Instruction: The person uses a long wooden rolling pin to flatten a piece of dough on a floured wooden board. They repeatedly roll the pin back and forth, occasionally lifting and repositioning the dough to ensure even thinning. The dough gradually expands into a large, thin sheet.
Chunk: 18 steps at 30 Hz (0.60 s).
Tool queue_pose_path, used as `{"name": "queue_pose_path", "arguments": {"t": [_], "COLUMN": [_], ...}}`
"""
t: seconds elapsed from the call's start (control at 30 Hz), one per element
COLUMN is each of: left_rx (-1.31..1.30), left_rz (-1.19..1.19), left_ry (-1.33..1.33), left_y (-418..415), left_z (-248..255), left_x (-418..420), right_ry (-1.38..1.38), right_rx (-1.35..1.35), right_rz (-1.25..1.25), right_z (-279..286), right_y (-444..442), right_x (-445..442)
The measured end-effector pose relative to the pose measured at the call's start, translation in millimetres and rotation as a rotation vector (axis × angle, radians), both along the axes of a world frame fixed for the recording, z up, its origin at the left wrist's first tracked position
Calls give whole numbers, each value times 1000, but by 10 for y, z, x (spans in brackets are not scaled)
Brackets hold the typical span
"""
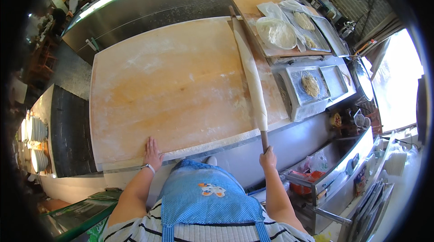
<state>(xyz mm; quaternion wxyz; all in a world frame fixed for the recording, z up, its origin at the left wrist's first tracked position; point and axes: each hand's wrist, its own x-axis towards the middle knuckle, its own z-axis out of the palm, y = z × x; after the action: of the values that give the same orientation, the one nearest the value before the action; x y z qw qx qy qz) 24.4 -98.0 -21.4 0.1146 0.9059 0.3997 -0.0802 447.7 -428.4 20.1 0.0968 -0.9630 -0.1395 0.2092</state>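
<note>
My right hand [268, 158] grips the near wooden end of a long rolling pin [264, 140]. A pale sheet of dough [252, 76] is wound around most of the pin's length. The pin lies along the right side of a large wooden board [162, 89], its near end jutting past the board's front edge. Flour is smeared in patches over the board. My left hand [153, 154] rests palm down on the board's front edge, fingers spread, holding nothing; a band circles that wrist.
Right of the board, a bowl of flour [276, 33] and a metal tray with noodles [303, 21] stand on a raised wooden board. Below them another tray [307, 86] bears a noodle nest. Stacked plates [36, 128] are at far left. An open steel drawer [325, 174] juts out at right.
</note>
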Motion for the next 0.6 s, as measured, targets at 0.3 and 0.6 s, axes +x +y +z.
{"name": "queue_pose_path", "arguments": {"t": [0.3, 0.6], "left_rx": [75, 86], "left_rz": [578, 515], "left_ry": [229, -294], "left_y": [3, 298], "left_z": [22, -410], "left_x": [-543, -876], "right_ry": [1199, 154], "right_rx": [817, 365], "right_rz": [-492, 42], "right_z": [-76, -754], "right_y": [79, -445], "right_x": [-132, 640]}}
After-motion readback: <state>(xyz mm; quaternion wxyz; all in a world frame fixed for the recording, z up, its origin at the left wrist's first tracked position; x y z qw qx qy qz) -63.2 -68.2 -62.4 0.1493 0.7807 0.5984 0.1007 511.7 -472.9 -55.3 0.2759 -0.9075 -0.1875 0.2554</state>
